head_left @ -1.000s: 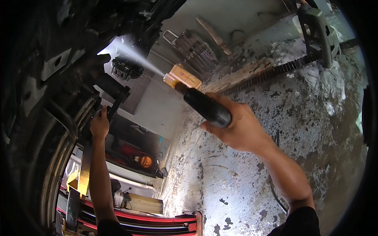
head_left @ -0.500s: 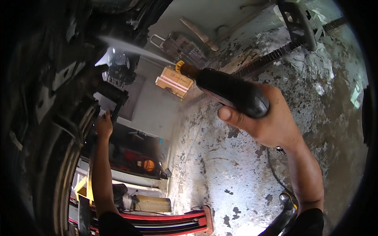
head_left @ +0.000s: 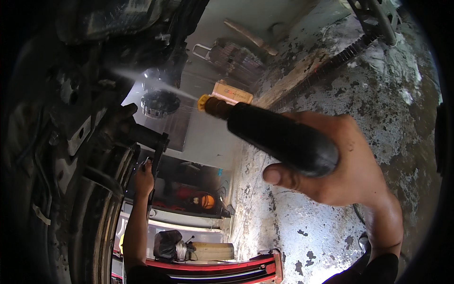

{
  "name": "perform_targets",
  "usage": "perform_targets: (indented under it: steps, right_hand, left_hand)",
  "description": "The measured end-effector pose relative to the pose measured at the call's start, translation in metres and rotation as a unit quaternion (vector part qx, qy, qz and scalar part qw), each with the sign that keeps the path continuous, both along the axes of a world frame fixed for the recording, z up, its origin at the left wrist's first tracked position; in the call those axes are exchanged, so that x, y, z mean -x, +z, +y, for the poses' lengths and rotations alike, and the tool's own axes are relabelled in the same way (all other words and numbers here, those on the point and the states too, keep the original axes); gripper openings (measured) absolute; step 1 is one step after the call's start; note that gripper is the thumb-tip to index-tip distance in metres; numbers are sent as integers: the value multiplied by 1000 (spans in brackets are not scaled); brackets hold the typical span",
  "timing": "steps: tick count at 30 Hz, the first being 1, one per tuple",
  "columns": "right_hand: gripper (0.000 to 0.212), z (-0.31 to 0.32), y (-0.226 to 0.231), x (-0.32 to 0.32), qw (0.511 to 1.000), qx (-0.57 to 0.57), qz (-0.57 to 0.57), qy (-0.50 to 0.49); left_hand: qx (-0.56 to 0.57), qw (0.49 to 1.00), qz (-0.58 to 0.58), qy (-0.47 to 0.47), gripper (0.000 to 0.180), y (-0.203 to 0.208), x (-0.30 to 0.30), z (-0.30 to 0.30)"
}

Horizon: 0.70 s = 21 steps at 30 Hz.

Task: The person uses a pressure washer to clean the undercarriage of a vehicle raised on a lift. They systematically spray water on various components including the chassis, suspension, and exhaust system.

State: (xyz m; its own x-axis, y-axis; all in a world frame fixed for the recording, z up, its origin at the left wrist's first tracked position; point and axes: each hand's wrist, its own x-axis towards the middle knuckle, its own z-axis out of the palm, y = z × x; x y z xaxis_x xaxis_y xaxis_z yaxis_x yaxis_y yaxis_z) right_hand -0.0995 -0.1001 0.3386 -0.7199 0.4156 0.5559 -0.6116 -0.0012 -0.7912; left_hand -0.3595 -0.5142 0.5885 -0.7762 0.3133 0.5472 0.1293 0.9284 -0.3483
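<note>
My right hand (head_left: 350, 161) is wrapped round a black spray gun (head_left: 279, 137). Its yellow nozzle (head_left: 203, 102) points left, and a white jet of spray (head_left: 156, 83) runs from it into the dark vehicle underside (head_left: 71, 85) at the upper left. My left hand (head_left: 144, 180) is raised beside a black cylindrical part (head_left: 146, 136) of that underside. The fingers of this hand are closed next to a dark upright bar; what they grip is too dark to make out.
A cardboard box (head_left: 231, 93) stands by the grey wall behind the nozzle. Lower down are a red metal beam (head_left: 213, 270), a black bag (head_left: 166, 246) and an orange round object (head_left: 206, 202). A metal frame (head_left: 378, 21) stands on the stained floor at the upper right.
The view has shifted, so the underside and my left hand appear farther right. The spray gun sits lower in view and looks larger, still spraying left. Both hands keep their closed grip.
</note>
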Motion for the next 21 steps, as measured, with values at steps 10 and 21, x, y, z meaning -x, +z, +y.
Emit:
perform_targets:
  steps: [10, 21]
  right_hand:
    - [65, 14, -16, 45, 998, 3, -23, -56]
    - [77, 69, -15, 128, 999, -4, 34, 39]
  left_hand:
    - [-44, 999, -30, 0, 51, -2, 5, 0]
    - [-108, 994, 22, -23, 45, -5, 8, -13]
